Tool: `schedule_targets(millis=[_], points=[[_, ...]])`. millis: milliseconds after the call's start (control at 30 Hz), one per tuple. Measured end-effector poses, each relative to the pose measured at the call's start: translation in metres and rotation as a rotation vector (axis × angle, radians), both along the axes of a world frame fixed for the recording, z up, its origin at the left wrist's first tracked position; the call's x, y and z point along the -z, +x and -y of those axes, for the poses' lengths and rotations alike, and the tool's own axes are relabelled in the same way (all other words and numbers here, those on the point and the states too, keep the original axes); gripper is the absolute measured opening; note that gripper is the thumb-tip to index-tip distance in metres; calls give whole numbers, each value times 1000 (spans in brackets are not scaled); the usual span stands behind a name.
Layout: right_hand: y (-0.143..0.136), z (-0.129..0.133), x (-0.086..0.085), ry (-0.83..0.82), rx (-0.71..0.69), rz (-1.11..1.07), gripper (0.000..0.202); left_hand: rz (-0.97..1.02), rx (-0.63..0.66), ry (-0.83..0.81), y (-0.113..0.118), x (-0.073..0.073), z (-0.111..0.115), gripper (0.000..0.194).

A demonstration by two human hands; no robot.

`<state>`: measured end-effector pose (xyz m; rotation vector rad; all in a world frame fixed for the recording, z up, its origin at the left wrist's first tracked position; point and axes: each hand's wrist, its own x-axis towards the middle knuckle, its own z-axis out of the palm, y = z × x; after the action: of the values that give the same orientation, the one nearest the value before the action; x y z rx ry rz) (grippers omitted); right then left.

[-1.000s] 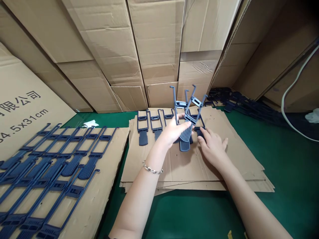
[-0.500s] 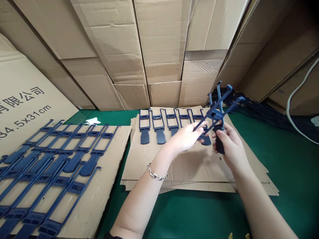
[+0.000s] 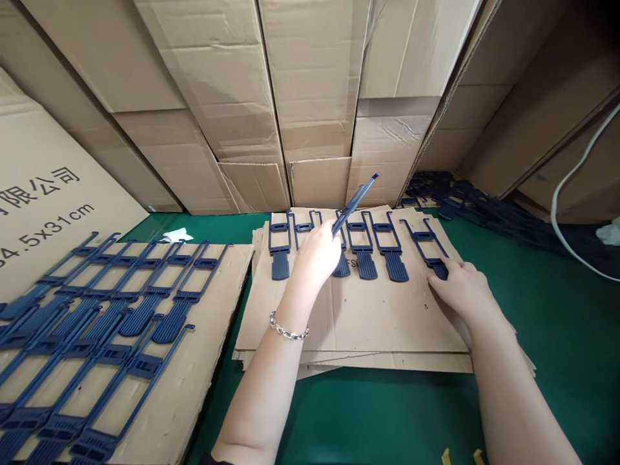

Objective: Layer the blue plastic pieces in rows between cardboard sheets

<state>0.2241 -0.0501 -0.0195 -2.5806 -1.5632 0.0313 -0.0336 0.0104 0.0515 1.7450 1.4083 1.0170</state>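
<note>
My left hand (image 3: pixel 318 253), raised over the middle cardboard sheets (image 3: pixel 378 323), is closed on a blue plastic frame (image 3: pixel 356 200) whose thin arms point up and to the right. At the right end of a row on the cardboard, my right hand (image 3: pixel 460 284) holds the ribbed lower end of another blue frame (image 3: pixel 426 236), which lies flat. Left of it several like frames lie side by side, among them one blue frame (image 3: pixel 387 237). My left hand partly hides the second and third frames from the left.
On the left, another cardboard sheet (image 3: pixel 194 361) bears several rows of blue frames. Behind stand cardboard boxes (image 3: pixel 314 77). A pile of dark blue parts (image 3: pixel 484 203) lies at the back right, near a white cable (image 3: pixel 557 206). White scrap (image 3: pixel 177 235) lies at the back left.
The hands have moved apart, each with a blue frame. My left hand went left; my right hand went slightly right and its frame now lies flat on the cardboard.
</note>
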Motion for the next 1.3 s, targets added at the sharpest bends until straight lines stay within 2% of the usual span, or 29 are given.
schedule_targets(millis=[133, 300, 500, 633, 800, 1000, 1133, 1300], points=[[-1, -2, 1, -38, -84, 3, 56, 37, -18, -10, -2, 5, -5, 28], [-9, 0, -5, -70, -160, -28, 60, 79, 0, -14, -2, 7, -12, 36], [-13, 0, -7, 80, -188, -146, 51, 355, -47, 24, -1, 4, -18, 37], [-13, -4, -3, 90, -183, -156, 50, 532, -32, -13, 0, 5, -18, 39], [-27, -5, -1, 96, -166, -127, 48, 471, -14, -11, 2, 8, -19, 41], [-50, 2, 0, 12, -349, -23, 43, 452, -8, -16, 1, 10, -20, 42], [-53, 4, 1, -30, -369, -31, 45, 515, 8, -29, 2, 9, -19, 42], [-53, 4, 1, -5, -361, -77, 47, 536, 27, -74, 4, 6, -18, 42]])
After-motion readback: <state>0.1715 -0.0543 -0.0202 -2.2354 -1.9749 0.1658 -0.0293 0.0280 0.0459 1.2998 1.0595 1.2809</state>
